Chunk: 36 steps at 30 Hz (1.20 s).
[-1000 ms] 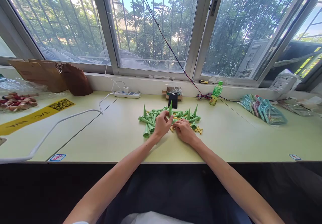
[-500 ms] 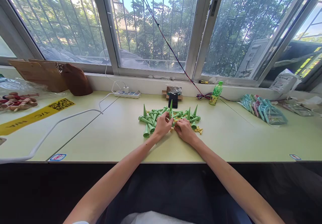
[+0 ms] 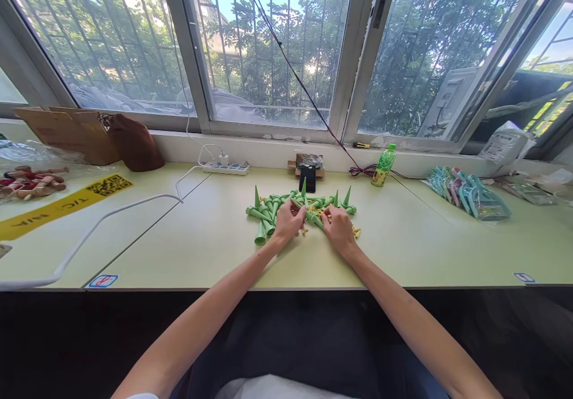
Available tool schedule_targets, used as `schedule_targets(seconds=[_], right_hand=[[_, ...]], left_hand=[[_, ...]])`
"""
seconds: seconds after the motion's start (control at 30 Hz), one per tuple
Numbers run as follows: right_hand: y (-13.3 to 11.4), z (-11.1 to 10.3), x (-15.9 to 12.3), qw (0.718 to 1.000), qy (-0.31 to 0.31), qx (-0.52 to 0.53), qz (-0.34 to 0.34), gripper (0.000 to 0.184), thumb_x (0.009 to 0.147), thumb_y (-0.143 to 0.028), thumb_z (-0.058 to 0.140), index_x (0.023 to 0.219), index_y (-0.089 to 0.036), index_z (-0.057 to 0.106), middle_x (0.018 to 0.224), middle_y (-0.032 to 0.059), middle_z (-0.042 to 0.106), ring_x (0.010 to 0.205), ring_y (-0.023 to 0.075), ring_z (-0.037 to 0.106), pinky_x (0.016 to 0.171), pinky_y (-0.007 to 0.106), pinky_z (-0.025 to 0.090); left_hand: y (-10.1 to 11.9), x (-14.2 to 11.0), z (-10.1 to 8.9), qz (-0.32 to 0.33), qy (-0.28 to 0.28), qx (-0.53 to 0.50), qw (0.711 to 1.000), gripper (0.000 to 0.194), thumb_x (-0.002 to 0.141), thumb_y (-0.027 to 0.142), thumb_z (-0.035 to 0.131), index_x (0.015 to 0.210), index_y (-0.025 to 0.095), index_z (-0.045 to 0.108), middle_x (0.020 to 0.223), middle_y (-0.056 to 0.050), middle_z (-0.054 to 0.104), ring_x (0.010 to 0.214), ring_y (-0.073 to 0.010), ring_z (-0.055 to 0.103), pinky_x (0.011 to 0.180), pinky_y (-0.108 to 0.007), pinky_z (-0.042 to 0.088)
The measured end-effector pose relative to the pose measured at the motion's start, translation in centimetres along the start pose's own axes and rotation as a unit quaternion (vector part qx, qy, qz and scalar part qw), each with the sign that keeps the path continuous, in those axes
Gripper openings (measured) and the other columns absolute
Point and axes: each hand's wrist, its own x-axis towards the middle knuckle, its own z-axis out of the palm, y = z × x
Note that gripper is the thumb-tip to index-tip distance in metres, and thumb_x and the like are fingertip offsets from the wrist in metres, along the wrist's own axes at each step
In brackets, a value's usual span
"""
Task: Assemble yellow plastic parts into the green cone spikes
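Observation:
A heap of green cone-shaped plastic spikes (image 3: 267, 214) lies on the pale green table (image 3: 188, 243), mixed with small yellow pieces (image 3: 356, 231). My left hand (image 3: 287, 221) rests on the heap with its fingers closed round one green spike (image 3: 308, 215), which sticks out to the right. My right hand (image 3: 339, 227) is curled over the right side of the heap, fingertips down among the spikes and yellow pieces. What they pinch is hidden.
A black phone (image 3: 308, 178) leans by the window sill behind the heap. A green bottle (image 3: 384, 165) stands to the right, coloured clips (image 3: 468, 191) further right. A power strip (image 3: 226, 166), white cable (image 3: 111, 217), brown bag (image 3: 134, 142) and yellow tape (image 3: 58, 208) are on the left.
My right hand has moved a little right and further into the heap. My left hand has closed on a green spike, which now lies slanted between both hands.

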Motion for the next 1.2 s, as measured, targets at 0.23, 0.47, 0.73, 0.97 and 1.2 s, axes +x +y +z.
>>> schedule_targets(seconds=[0.23,0.47,0.73,0.97,1.2], right_hand=[[0.1,0.1,0.1,1.0,0.018,0.018,-0.002,0.011,0.091,-0.022,0.051,0.081,-0.02,0.055,0.08,0.0085,0.063,0.08,0.0262,0.055,0.069,0.035,0.041],[0.2,0.4,0.1,0.999,0.011,0.046,-0.003,0.009,0.088,-0.023,0.054,0.08,-0.02,0.053,0.08,0.007,0.063,0.079,0.0243,0.056,0.069,0.033,0.042],[-0.2,0.1,0.2,0.995,0.001,0.1,0.026,0.009,0.085,-0.023,0.058,0.08,-0.02,0.051,0.079,0.0041,0.064,0.071,0.0203,0.058,0.067,0.031,0.042],[-0.7,-0.3,0.1,0.991,0.019,0.13,0.014,0.008,0.087,-0.027,0.057,0.086,-0.019,0.055,0.08,0.004,0.063,0.07,0.0186,0.057,0.066,0.029,0.043],[-1.4,-0.7,0.0,0.985,0.055,0.16,-0.028,0.012,0.092,-0.029,0.054,0.091,-0.019,0.06,0.083,0.0046,0.064,0.069,0.0177,0.056,0.066,0.03,0.045]], left_hand=[[0.2,-0.5,0.1,0.13,-0.09,0.192,0.969,0.012,0.082,0.026,0.059,0.073,0.019,0.056,0.06,0.001,0.058,0.054,-0.0132,0.053,0.054,-0.025,0.04],[0.3,-0.6,-0.1,0.137,-0.092,0.217,0.962,0.003,0.082,0.018,0.054,0.081,0.019,0.057,0.061,0.003,0.054,0.053,-0.0125,0.05,0.056,-0.025,0.037],[0.2,-0.6,0.1,0.143,-0.09,0.208,0.963,0.018,0.085,0.023,0.057,0.102,0.018,0.057,0.087,-0.002,0.063,0.054,-0.0095,0.05,0.059,-0.025,0.04],[0.3,-0.6,0.1,0.172,-0.026,0.175,0.969,0.035,0.087,0.034,0.062,0.115,0.018,0.049,0.102,-0.005,0.059,0.053,-0.0063,0.046,0.061,-0.025,0.044],[0.5,-0.4,0.1,0.197,0.024,0.149,0.969,0.013,0.091,0.031,0.055,0.089,0.019,0.05,0.085,0.0,0.057,0.051,-0.0059,0.042,0.054,-0.022,0.039]])
